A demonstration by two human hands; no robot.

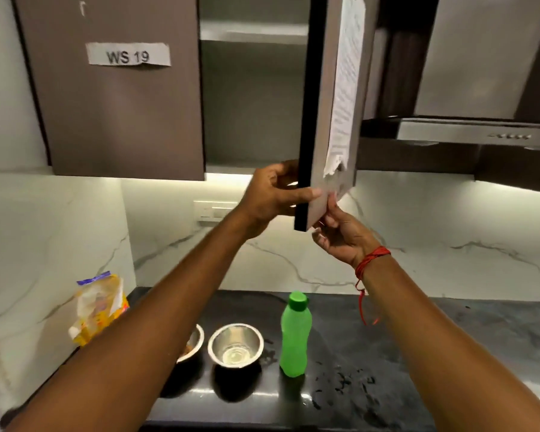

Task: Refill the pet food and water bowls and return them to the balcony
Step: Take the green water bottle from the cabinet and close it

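Note:
Two steel bowls stand on the black counter. The right bowl holds a little water. The left bowl is mostly hidden behind my left forearm and shows some brown food. A green water bottle with its cap on stands upright to the right of the bowls. A yellow pet food bag leans against the left wall. Both hands are raised at the open cabinet door. My left hand grips the door's lower edge, and my right hand holds its bottom corner from below.
The wall cabinet behind the open door shows bare shelves. A paper sheet hangs on the door's face. A closed door labelled WS 19 is at left, a chimney hood at right. Water drops lie on the counter.

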